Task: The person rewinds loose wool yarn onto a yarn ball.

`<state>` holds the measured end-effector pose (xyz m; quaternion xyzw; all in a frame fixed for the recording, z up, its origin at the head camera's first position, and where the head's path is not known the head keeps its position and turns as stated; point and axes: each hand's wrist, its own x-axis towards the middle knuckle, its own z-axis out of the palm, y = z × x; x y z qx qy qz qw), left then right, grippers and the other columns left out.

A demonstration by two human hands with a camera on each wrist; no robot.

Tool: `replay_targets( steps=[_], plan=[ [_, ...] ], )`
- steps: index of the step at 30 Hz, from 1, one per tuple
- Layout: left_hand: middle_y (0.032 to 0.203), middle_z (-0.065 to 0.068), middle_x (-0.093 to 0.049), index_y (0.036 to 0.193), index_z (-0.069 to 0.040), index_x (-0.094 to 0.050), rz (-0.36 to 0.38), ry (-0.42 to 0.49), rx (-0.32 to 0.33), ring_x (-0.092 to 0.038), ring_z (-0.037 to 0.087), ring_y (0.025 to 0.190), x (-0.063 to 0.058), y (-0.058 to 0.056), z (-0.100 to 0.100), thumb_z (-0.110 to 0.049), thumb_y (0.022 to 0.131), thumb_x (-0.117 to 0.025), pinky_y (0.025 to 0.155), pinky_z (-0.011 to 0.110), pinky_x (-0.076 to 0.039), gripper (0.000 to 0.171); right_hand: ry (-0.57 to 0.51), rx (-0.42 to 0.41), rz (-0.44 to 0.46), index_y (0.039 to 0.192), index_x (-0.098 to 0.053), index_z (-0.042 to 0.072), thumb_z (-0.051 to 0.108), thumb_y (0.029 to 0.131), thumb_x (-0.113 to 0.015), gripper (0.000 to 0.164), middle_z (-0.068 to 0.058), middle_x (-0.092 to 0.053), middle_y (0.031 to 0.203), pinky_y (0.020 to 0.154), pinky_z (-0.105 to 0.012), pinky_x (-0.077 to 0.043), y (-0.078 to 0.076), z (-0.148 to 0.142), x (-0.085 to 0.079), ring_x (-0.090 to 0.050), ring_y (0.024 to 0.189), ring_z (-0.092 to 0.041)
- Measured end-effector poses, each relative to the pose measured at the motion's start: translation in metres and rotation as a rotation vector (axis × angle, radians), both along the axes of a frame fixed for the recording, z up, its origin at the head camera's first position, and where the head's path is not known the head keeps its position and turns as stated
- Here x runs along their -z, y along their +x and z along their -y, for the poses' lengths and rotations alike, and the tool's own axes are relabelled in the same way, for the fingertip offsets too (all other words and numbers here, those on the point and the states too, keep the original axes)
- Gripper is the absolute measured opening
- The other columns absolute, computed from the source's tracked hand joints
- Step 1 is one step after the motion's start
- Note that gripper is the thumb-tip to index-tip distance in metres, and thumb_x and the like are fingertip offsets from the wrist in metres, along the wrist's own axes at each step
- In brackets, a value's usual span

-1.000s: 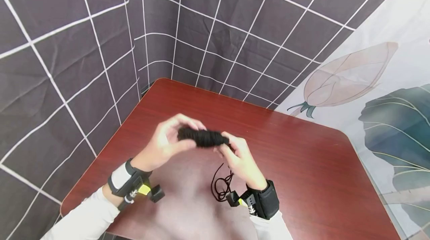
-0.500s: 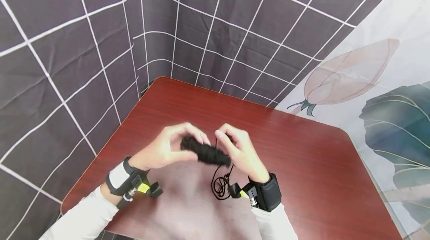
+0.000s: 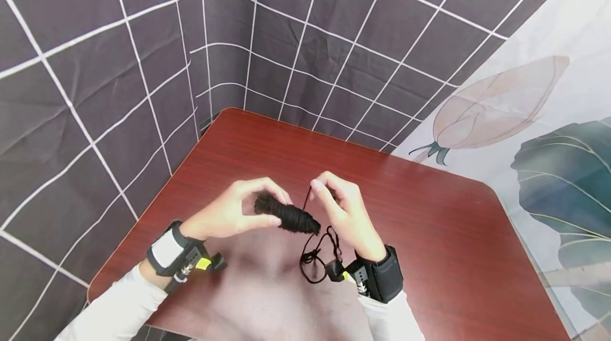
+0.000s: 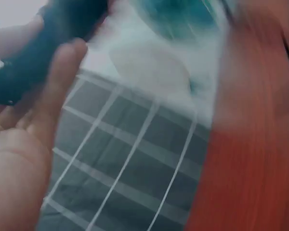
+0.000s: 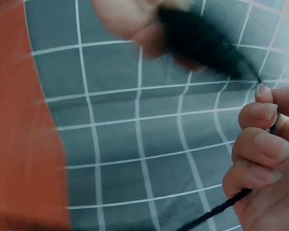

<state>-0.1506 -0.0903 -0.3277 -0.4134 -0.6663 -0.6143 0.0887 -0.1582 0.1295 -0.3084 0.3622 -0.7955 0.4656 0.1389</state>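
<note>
A bundle of wound black cord (image 3: 292, 217) hangs above the table, tilted with its right end lower. My left hand (image 3: 236, 209) grips its left part between thumb and fingers, as the blurred left wrist view also shows. To the right, my right hand (image 3: 341, 206) pinches a strand of the cord, which runs taut from the bundle to the fingertips. In the right wrist view, the strand (image 5: 216, 211) passes through the curled fingers and trails out below. Loose loops of cord (image 3: 310, 259) hang or lie under the right hand; which of these I cannot tell.
The reddish-brown table (image 3: 429, 235) spreads below both hands. A dark grey cloth with a white grid (image 3: 296, 38) stands behind and at the left. On the right hangs a white cloth with a flower and leaf print (image 3: 487, 107). Both wrists wear black camera straps.
My right hand has left the bundle's right end and lifted slightly, drawing a strand from it. The bundle's right end has dropped. The loose loops have shifted.
</note>
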Motion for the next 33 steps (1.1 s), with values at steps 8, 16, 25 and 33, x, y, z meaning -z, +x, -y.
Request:
replay_targets(
  steps=[8, 16, 25, 33],
  plan=[
    [0.104, 0.018, -0.061, 0.101, 0.011, -0.054, 0.058, 0.310, -0.169, -0.056, 0.031, 0.096, -0.008, -0.007, -0.002, 0.017, 0.074, -0.063, 0.081, 0.023, -0.053, 0.029, 0.044, -0.145, 0.093, 0.074, -0.057, 0.005, -0.003, 0.092, -0.048, 0.021, -0.007, -0.051, 0.057, 0.045, -0.023, -0.040, 0.011, 0.010, 0.022, -0.047, 0.052, -0.013],
    [0.095, 0.012, -0.065, 0.095, 0.001, -0.061, -0.142, -0.037, -0.214, -0.058, 0.016, 0.085, -0.004, -0.002, 0.002, 0.007, 0.070, -0.073, 0.066, 0.021, -0.050, 0.028, -0.144, -0.105, 0.018, 0.077, -0.056, 0.004, -0.005, 0.091, -0.048, 0.018, -0.005, -0.046, 0.058, 0.039, -0.025, -0.036, 0.008, 0.004, -0.003, -0.041, 0.047, -0.011],
    [0.105, 0.013, -0.064, 0.103, 0.008, -0.056, 0.094, 0.360, -0.121, -0.055, 0.034, 0.098, -0.006, -0.013, 0.004, 0.015, 0.075, -0.064, 0.082, 0.028, -0.053, 0.030, -0.099, -0.103, 0.129, 0.075, -0.053, 0.001, -0.005, 0.093, -0.044, 0.021, -0.009, -0.046, 0.056, 0.041, -0.022, -0.036, 0.006, 0.009, 0.012, -0.043, 0.047, -0.013],
    [0.094, 0.005, -0.065, 0.101, -0.005, -0.062, 0.010, -0.095, -0.324, -0.057, 0.012, 0.076, 0.001, -0.015, 0.007, -0.004, 0.077, -0.071, 0.059, 0.021, -0.051, 0.026, -0.122, -0.083, 0.025, 0.075, -0.057, 0.007, -0.001, 0.092, -0.049, 0.020, -0.002, -0.051, 0.061, 0.045, -0.025, -0.039, 0.008, 0.004, 0.008, -0.045, 0.053, -0.011]
  ],
)
